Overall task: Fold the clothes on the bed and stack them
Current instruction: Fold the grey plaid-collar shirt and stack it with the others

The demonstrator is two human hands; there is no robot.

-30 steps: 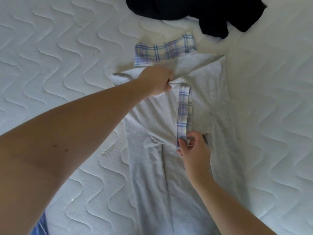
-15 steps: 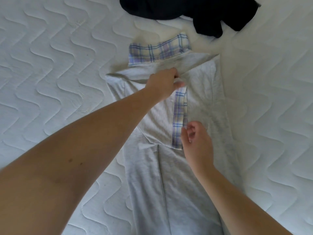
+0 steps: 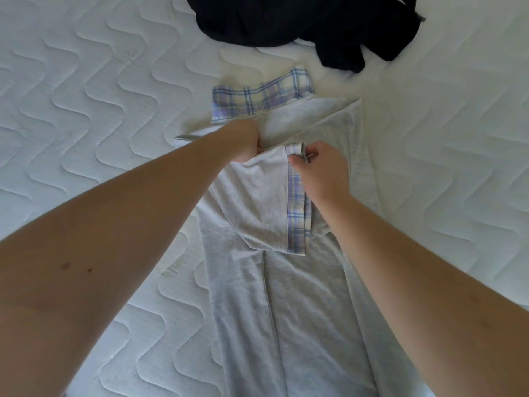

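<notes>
A white quilted mattress (image 3: 86,116) carries everything. A grey shirt (image 3: 309,310) lies at centre. A dark garment (image 3: 272,21) lies at twelve o'clock.

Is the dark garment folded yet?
No, the dark garment lies crumpled at the far edge of the mattress, beyond the grey shirt that both hands work on.

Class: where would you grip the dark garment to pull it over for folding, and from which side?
Probably the lobe of the dark garment that sticks out toward the grey shirt. Come from the near side: it is the closest free edge, with bare mattress around it.
</notes>
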